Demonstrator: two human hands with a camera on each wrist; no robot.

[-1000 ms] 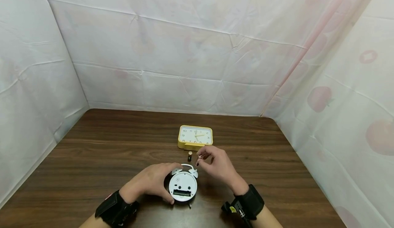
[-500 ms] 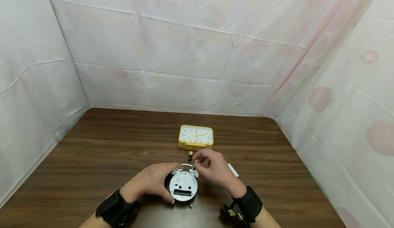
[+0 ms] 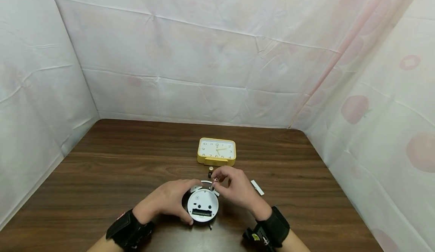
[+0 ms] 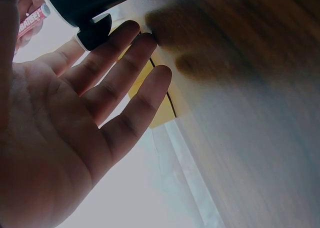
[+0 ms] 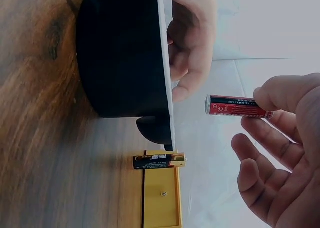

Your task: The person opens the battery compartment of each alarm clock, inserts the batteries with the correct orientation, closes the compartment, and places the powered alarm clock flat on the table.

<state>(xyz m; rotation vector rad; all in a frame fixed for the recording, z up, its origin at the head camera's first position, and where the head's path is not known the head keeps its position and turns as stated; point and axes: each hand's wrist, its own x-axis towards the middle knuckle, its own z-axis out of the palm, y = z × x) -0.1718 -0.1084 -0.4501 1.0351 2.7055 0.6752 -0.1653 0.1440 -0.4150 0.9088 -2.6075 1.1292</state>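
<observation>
A white-backed twin-bell alarm clock [image 3: 207, 196] lies face down on the table, its long battery slot exposed. My left hand [image 3: 170, 197] grips its left side, thumb low and fingers near the top bell. In the left wrist view the other fingers [image 4: 107, 83] extend beside the black casing [image 4: 90, 0]. My right hand [image 3: 234, 187] pinches a red battery [image 5: 237, 106] between thumb and index finger, above the clock's right bell. Its remaining fingers are loosely bent. A black and gold battery [image 5: 159, 161] stands on the table just beyond the clock's handle.
A yellow rectangular clock [image 3: 217, 149] lies face up behind the standing battery. Right of my right hand lies a small white strip-like cover [image 3: 257, 187]. White curtains [image 3: 204, 55] enclose the wooden table [image 3: 136, 146] at the back and sides.
My right hand has moved slightly left and nearer the alarm clock with the red battery. The white cover, not visible one second ago, shows beside that hand. My left hand stays in place.
</observation>
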